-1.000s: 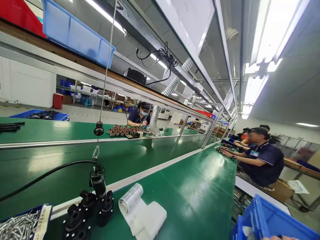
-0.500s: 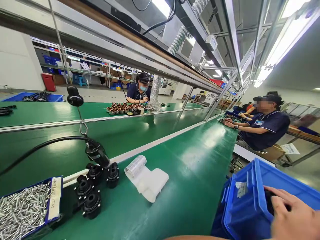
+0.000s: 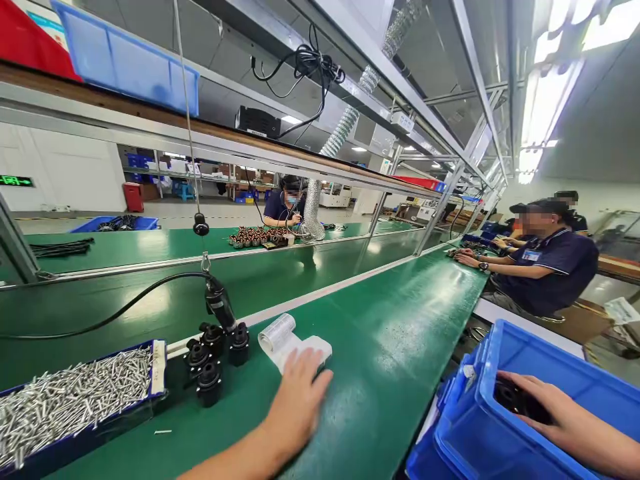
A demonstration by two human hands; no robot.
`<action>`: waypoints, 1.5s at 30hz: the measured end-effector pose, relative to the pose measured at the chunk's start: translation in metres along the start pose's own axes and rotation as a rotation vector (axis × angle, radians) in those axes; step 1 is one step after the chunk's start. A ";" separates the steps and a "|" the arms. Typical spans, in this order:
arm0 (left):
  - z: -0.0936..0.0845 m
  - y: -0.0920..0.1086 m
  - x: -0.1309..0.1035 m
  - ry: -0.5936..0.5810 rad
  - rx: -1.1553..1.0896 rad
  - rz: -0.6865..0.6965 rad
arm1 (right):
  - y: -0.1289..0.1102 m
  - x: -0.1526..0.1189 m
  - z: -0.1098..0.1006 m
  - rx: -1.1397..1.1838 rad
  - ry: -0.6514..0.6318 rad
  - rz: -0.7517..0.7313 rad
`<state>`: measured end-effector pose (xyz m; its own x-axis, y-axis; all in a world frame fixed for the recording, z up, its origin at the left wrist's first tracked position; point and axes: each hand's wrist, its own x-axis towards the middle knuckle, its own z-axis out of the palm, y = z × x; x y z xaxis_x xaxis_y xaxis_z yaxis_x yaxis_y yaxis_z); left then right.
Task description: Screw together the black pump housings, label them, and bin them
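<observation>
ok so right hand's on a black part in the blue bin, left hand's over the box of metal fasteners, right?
One slip: the head view shows the left hand over the white strip, not the metal fasteners. Right hand on a black part in the blue bin stands.

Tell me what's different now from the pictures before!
The left hand has come into view, reaching forward over the loose end of the label roll. The right hand, only fingertips at first, now shows at the blue bin, a black part in its grip. The four black housings and the screw tray stayed put.
</observation>
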<state>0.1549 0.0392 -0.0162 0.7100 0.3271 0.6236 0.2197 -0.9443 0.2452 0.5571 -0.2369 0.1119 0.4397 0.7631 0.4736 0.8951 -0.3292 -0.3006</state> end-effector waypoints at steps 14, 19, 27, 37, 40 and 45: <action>-0.048 -0.043 -0.021 0.269 -0.496 -0.549 | -0.258 -0.005 0.096 0.381 -0.339 -0.325; -0.045 -0.048 -0.019 0.356 -0.606 -0.560 | -0.301 0.083 0.179 0.716 -0.598 -0.269; -0.033 -0.055 -0.007 0.429 -0.703 -0.723 | -0.285 0.095 0.239 0.865 -0.624 -0.197; -0.039 -0.047 -0.006 0.437 -0.694 -0.728 | -0.285 0.090 0.237 0.950 -0.670 -0.184; -0.041 -0.046 -0.005 0.460 -0.661 -0.763 | -0.285 0.088 0.240 0.945 -0.645 -0.183; -0.041 -0.049 -0.007 0.464 -0.629 -0.794 | -0.285 0.088 0.246 0.952 -0.588 -0.188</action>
<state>0.1117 0.0845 -0.0022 0.1705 0.9360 0.3080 0.0292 -0.3172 0.9479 0.3224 0.0608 0.0351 -0.0230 0.9813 0.1911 0.4129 0.1834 -0.8921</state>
